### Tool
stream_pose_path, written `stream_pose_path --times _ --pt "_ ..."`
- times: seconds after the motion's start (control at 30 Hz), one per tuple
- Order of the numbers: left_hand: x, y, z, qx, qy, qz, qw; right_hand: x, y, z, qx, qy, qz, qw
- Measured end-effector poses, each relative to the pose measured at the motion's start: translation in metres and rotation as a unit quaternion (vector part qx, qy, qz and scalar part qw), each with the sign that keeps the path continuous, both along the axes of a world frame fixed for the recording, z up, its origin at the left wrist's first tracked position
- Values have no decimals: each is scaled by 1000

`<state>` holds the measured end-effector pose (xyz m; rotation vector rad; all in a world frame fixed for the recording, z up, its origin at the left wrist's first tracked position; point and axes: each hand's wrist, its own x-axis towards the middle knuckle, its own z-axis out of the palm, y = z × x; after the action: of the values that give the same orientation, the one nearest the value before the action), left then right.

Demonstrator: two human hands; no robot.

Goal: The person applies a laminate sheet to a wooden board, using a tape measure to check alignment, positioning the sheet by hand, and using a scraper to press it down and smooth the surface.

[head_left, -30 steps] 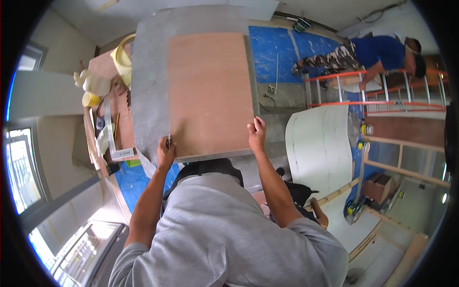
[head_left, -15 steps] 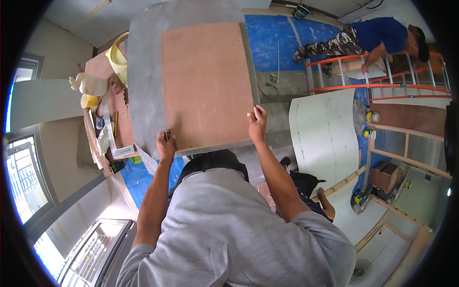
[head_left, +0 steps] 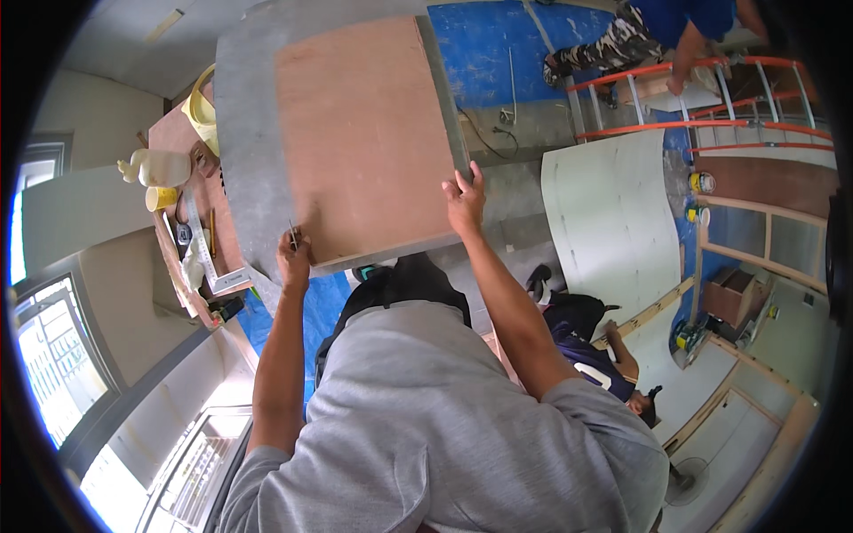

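In front of me a reddish-brown plywood board [head_left: 369, 133] lies on a larger grey sheet [head_left: 251, 115], which shows along its left, right and near sides. My left hand [head_left: 294, 262] is closed at the near left corner of the board, its fingers around a slim metal tool whose thin end sticks up; its exact kind is too small to tell. At the near right, my right hand [head_left: 466, 206] has its fingers bent around the right edge of the grey sheet. Part of its grip is hidden.
On a side table at left stand a yellow bucket [head_left: 201, 115], a whitish jug [head_left: 160, 166], a yellow cup [head_left: 161, 198], a metal square [head_left: 229, 282] and a pencil [head_left: 212, 233]. At right are an orange ladder [head_left: 622, 130] with a person, a pale panel [head_left: 609, 218] and another person [head_left: 613, 355] low down.
My view has shifted, so the board and both hands appear higher and further left. Both hands keep their places at the board's edges. More of the person at the lower right shows.
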<state>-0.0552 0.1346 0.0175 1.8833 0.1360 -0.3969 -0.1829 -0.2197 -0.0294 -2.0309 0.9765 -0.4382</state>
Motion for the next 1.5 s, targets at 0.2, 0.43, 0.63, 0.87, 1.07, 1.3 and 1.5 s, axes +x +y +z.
stream_pose_path --times 0.2,0.43,0.63,0.87,1.07,1.3,1.5 --pt "5 -5 -2 94 -7 -9 996 -6 -7 -8 -38 -96 20 995" --pt "7 -11 6 52 20 4 998 -7 -13 -22 62 -148 -8 987" --pt "11 -6 -6 15 19 5 1000 -9 -17 -15 119 -144 -17 982" --pt "17 -1 -10 -60 88 5 994 -10 -18 -5 32 -103 1 994" --pt "15 9 -16 -78 107 37 990 -6 -14 -10 83 -138 15 987" --pt "14 8 -20 94 -28 2 995 -10 -14 -5 28 -65 45 996" --pt "13 9 -14 59 -25 -1 998 -5 -26 12 -1 45 72 996"
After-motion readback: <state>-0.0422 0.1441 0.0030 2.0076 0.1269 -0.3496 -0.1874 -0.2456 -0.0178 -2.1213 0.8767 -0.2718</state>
